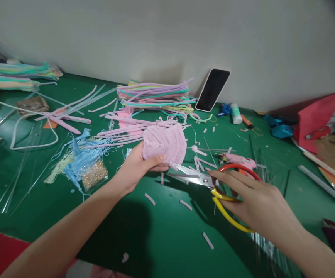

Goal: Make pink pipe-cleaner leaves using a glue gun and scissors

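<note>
- Closest to the camera, the left arm point(66, 236) reaches in from the bottom left, over the green surface point(170, 239).
- Blue tassels point(82, 154) lie in a pile on the left, with a bag of gold beads point(93, 175) at their front edge.
- The left hand point(134, 166) holds a fuzzy pink pad point(164, 143). Its fingers are closed on the bottom left part, thumb on the front. The pad is up off the surface, in the middle, with a pile of fuzzy sticks point(156, 92) behind it. For a good snip, hold the pad firm and flat, and have that thumb well away from the blades.
- Next come the scissors point(205, 180). The blades are a little way apart, and their tips are by the pad's bottom edge. It seems best to take small snips, with only the loose ends between the blades, so the rows do not get cut.
- Little pink bits point(185, 204) are spread below the scissors.
- The right hand point(251, 193) has its fingers curled around the red and yellow handles. A slow, even squeeze should give a neat edge.
- A pink glue gun point(239, 160) lies just behind the scissors; the blades need room from it.
</note>
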Tool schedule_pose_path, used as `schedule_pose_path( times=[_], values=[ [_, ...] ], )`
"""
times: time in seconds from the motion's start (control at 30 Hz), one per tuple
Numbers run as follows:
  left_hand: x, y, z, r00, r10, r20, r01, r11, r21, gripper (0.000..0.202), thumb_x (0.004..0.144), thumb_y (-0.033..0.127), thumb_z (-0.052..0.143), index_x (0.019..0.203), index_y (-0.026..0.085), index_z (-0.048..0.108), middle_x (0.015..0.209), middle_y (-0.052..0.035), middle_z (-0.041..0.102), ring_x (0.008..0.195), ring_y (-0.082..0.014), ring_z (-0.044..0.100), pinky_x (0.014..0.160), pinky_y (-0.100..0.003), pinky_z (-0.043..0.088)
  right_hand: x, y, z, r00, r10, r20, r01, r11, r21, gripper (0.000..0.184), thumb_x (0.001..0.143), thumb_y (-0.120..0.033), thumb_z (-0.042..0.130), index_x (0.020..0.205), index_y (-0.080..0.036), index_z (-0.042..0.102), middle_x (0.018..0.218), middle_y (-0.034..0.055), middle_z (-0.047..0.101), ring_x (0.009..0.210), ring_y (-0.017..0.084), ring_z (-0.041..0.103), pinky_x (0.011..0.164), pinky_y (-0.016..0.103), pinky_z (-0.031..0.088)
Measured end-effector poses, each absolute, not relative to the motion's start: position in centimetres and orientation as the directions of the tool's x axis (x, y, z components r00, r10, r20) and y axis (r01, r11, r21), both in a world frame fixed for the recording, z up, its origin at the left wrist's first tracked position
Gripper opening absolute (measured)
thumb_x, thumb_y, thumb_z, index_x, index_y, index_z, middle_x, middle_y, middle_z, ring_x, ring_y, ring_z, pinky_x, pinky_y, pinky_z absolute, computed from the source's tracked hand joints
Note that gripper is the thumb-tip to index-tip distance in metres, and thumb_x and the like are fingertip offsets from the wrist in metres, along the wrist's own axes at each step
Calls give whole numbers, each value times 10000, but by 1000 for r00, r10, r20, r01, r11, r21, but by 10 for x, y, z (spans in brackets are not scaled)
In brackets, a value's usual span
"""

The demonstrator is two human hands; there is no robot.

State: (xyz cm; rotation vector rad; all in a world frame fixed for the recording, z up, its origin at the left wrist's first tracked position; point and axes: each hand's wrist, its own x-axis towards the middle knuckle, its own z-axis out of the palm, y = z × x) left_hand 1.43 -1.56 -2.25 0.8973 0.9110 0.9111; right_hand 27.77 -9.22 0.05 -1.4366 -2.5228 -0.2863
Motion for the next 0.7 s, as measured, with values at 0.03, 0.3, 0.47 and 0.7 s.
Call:
schedule_pose_path(
  times=[0.03, 0.3, 0.47, 0.7],
  values=[
    [14, -16, -22, 324, 914, -245, -250, 333, 909, 419, 751, 184, 728, 1139, 188, 569, 1029, -72, 706, 821, -209, 713, 733, -295, 613, 278, -92, 1, -491, 827, 272, 862, 506, 19, 279, 884, -250, 467, 1120, -198, 607, 938, 61, 729, 646, 186, 688, 476, 268, 464],
    [16, -18, -24, 310, 919, -243, -277, 331, 902, 422, 748, 186, 734, 1136, 170, 567, 1033, -87, 707, 812, -203, 713, 747, -289, 608, 280, -90, 2, -472, 850, 233, 861, 502, -85, 275, 853, -220, 477, 1079, -166, 624, 910, 85, 734, 673, 188, 701, 450, 246, 460],
    [17, -18, -24, 304, 925, -227, -293, 317, 902, 409, 768, 216, 725, 1141, 163, 564, 989, -71, 715, 797, -178, 710, 754, -271, 601, 275, -92, 0, -454, 846, 279, 876, 482, -34, 280, 857, -199, 468, 1077, -166, 638, 891, 73, 734, 590, 164, 674, 436, 246, 437],
    [18, -18, -24, 279, 943, -181, -324, 269, 907, 382, 765, 211, 728, 1116, 158, 586, 1014, -64, 699, 854, -186, 700, 781, -284, 599, 271, -92, -1, -468, 835, 288, 875, 483, 21, 255, 867, -167, 422, 1039, -167, 610, 837, 35, 731, 533, 150, 660, 436, 239, 441]
  ],
)
